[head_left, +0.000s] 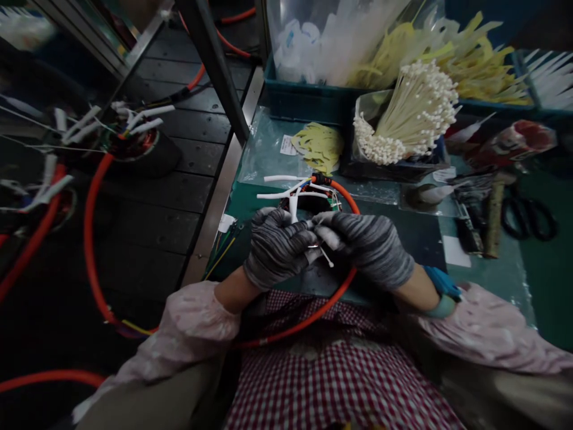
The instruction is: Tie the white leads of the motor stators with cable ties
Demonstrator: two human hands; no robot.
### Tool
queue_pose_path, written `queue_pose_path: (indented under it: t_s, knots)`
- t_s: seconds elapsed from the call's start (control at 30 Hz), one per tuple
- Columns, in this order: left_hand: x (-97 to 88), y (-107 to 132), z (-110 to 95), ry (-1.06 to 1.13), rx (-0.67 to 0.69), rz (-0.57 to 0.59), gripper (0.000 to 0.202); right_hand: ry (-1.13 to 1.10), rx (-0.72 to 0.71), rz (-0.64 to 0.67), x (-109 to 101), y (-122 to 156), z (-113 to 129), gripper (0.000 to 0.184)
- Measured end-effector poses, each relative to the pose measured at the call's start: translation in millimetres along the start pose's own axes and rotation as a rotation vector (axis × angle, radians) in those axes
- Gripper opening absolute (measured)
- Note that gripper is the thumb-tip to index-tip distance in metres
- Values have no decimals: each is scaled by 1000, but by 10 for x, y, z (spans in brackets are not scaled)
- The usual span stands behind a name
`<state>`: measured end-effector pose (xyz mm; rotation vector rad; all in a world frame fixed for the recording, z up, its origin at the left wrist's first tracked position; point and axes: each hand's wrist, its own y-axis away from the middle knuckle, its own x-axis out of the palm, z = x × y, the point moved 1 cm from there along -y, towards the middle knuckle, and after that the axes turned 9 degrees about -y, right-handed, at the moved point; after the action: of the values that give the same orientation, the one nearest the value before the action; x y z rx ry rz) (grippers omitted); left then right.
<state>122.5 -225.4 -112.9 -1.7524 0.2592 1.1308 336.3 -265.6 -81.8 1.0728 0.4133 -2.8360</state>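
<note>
My left hand [276, 248] and right hand [369, 245] meet, fingertips pinching a white tie [327, 257] between them over the surface [244, 206], its knobbed end poking out below. It's probably light, springy and slick, best held close behind that knob.

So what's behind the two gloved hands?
A dark round part, white sleeves and an orange cable. The part's near side is covered by the left hand and right hand.

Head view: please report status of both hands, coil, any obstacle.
Left hand, right hand: close together, exact grip hidden. Coil: partly behind hands, white tubes sticking out. Orange cable: passes under right hand.
</note>
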Motion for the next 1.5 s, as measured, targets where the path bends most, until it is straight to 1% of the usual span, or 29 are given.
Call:
queue_pose_path:
  t_s: [0.07,0.17,0.23,0.3,0.37,0.5,0.6,0.63,0.7,0.73,0.77,0.8,0.87,0.9,0.93,1.0,1.07,1.1,1.13,1.17,1.23,1.3,1.33,1.4,1.43,1.47,1.5]
  knots:
    - [18,15,6,15,1,20,17,-116,14,13,-11,-88,15,25]
    - [42,41,9,33,-8,61,19,-404,113,-61,-47,-174,12,26]
    - [44,43,1,24,-9,42,16,-540,150,-25,-82,-190,0,26]
    - [36,29,-8,0,-11,9,17,-589,144,48,-116,-175,-12,22]
    - [25,9,-15,-16,-17,1,19,-590,127,59,-138,-144,-19,17]
    - [4,-9,-21,-10,-12,-21,21,-581,118,9,-123,-100,-18,11]
    - [-2,2,-20,-23,-18,18,17,-582,92,7,-100,-84,-40,10]
    - [-2,6,-18,-25,-28,45,16,-591,50,20,-93,-76,-57,11]
    - [3,9,-9,-6,-34,87,18,-599,-94,94,-72,-44,-100,11]
    - [7,7,-3,10,-29,94,19,-591,-156,136,-55,-17,-127,11]
    - [11,3,5,26,-21,89,20,-573,-180,174,-34,16,-154,11]
    - [16,-2,13,41,-14,78,20,-549,-159,195,-10,53,-181,13]
    - [27,-12,27,66,2,48,20,-508,-46,156,26,133,-215,17]
    - [34,-16,31,73,4,40,21,-504,-14,124,32,170,-211,17]
    - [42,-19,31,77,2,37,21,-506,-20,107,30,198,-188,15]
    - [59,-22,23,73,-15,29,21,-522,-114,132,10,216,-96,10]
    - [75,-24,10,70,-39,7,19,-526,-181,195,2,161,21,15]
    - [80,-26,5,72,-40,-17,20,-512,-187,188,13,103,73,18]
    - [84,-28,1,73,-37,-38,20,-487,-182,142,36,26,113,21]
    - [86,-31,1,70,-31,-53,19,-457,-173,70,72,-63,138,24]
    - [84,-34,6,59,-34,-41,14,-387,-199,-112,153,-243,146,25]
    - [64,-23,6,58,-41,-5,10,-331,-252,-247,193,-358,102,20]
    - [41,-4,-4,65,-43,9,13,-307,-246,-314,174,-370,56,16]
    - [-36,75,-43,105,-74,29,20,-243,-160,-498,35,-282,-94,9]
    - [-91,138,-67,140,-129,38,23,-209,-102,-607,-80,-183,-202,7]
    - [-155,213,-88,188,-216,41,27,-174,-56,-722,-216,-56,-333,7]
    - [-223,295,-101,252,-339,46,29,-131,-30,-795,-362,86,-483,10]
